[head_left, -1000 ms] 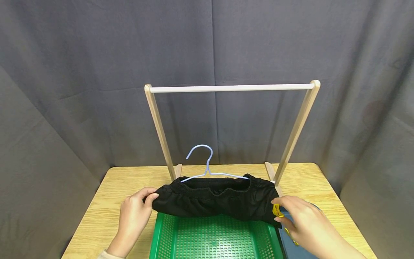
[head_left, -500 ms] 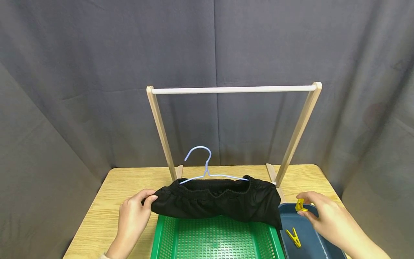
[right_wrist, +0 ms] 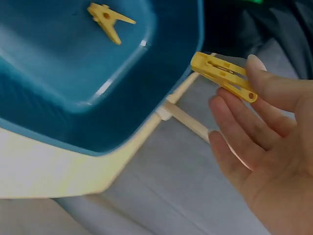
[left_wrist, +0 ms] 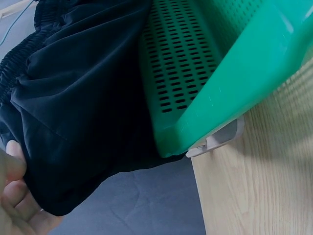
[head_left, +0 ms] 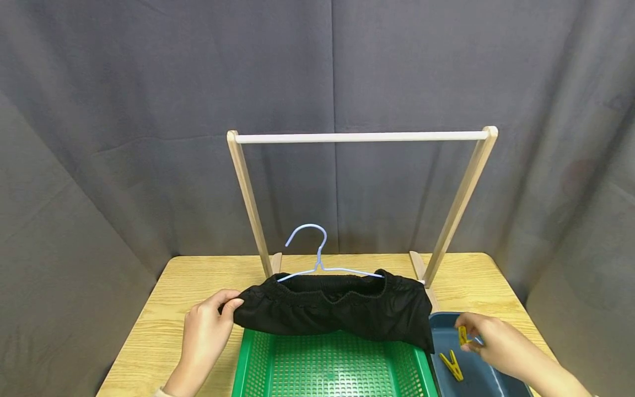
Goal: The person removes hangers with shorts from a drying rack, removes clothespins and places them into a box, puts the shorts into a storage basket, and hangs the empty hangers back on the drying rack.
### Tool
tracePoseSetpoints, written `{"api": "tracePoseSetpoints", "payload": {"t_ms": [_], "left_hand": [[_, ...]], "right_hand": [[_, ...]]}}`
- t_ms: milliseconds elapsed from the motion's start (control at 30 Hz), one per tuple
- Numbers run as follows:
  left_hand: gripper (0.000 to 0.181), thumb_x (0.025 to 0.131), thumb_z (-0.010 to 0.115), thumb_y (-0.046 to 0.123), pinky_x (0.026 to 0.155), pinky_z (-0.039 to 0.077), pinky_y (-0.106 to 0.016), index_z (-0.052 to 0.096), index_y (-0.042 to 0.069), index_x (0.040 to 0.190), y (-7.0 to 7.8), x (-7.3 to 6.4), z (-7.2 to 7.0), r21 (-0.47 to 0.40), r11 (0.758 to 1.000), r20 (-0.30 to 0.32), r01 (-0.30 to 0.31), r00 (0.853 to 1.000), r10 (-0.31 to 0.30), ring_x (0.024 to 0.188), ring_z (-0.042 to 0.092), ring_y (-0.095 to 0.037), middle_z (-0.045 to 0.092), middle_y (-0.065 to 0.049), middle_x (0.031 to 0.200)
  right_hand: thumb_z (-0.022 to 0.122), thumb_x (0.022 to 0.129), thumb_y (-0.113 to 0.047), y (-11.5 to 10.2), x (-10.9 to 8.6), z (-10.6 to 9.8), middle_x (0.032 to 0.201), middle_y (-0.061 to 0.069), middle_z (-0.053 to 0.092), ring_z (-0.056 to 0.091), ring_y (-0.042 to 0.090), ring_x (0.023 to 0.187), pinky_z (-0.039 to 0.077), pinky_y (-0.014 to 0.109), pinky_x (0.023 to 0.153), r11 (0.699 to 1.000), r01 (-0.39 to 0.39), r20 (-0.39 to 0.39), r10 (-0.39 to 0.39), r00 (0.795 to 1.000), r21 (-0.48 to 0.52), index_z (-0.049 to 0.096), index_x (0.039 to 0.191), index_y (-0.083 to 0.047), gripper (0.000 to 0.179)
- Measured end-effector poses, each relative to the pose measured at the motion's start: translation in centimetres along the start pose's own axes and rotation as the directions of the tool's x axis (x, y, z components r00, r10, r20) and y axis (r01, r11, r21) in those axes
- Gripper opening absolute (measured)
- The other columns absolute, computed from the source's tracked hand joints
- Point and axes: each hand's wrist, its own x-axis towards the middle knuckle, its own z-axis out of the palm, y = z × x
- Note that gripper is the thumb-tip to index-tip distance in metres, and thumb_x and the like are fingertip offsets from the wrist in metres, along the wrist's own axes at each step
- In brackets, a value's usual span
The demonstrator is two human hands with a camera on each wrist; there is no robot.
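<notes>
My left hand (head_left: 205, 331) pinches the left edge of black elastic-waisted shorts (head_left: 327, 314) between thumb and fingers. A thin lavender hanger (head_left: 319, 259) sits inside the waistband, its hook standing above the cloth. Over the dark blue tray (head_left: 476, 380), my right hand (head_left: 496, 342) holds a yellow clothespin (right_wrist: 222, 73) by one end. Inside the tray lies another yellow clothespin (right_wrist: 108, 20), its legs spread. The hanger's lower part is hidden by the shorts, and no clothespin shows on them.
The shorts lie across the back of a green perforated basket (head_left: 240, 364). Behind it stands a wooden rack with a white bar (head_left: 362, 137). All stand on a wooden table (head_left: 154, 331), with grey curtains (head_left: 278, 66) around it.
My right hand has moved right, away from the shorts' right edge, and down over the tray, still holding the clothespin. The left hand has stayed on the shorts.
</notes>
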Motion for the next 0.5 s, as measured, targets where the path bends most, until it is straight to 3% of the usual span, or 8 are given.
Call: {"api": "tracePoseSetpoints", "payload": {"t_ms": [267,400,500], "left_hand": [[0.016,0.085,0.078,0.014,0.064,0.053,-0.049,0.077,0.007,0.099,0.0,0.0,-0.2,0.008,1.000,0.022,0.014,1.000,-0.014,0.078,0.071,-0.034,0.075,-0.011,0.094],[0.016,0.085,0.078,0.014,0.064,0.053,-0.049,0.077,0.006,0.099,0.0,-0.1,-0.3,0.012,1.000,0.028,0.015,0.999,-0.015,0.076,0.071,-0.033,0.075,-0.012,0.094],[0.015,0.085,0.078,0.014,0.060,0.052,-0.043,0.077,0.007,0.098,0.0,-0.2,-0.3,0.016,1.000,0.034,0.013,0.999,-0.014,0.068,0.069,-0.029,0.075,-0.011,0.093]], "right_hand": [[0.078,0.082,-0.006,2.5,0.7,1.5,0.077,-0.006,0.056,0.049,0.003,0.066,0.045,0.027,0.059,0.985,-0.041,0.140,0.018,0.990,0.166,0.064,0.103,0.001,0.026],[0.077,0.082,-0.002,3.3,1.0,2.5,0.076,-0.004,0.056,0.048,0.004,0.066,0.045,0.027,0.059,0.983,-0.055,0.169,0.025,0.985,0.177,0.063,0.099,0.003,0.022],[0.076,0.080,0.004,3.5,1.2,3.4,0.076,-0.003,0.057,0.051,0.008,0.067,0.047,0.030,0.061,0.978,-0.121,0.206,0.084,0.975,0.171,0.064,0.097,0.003,0.021]]}}
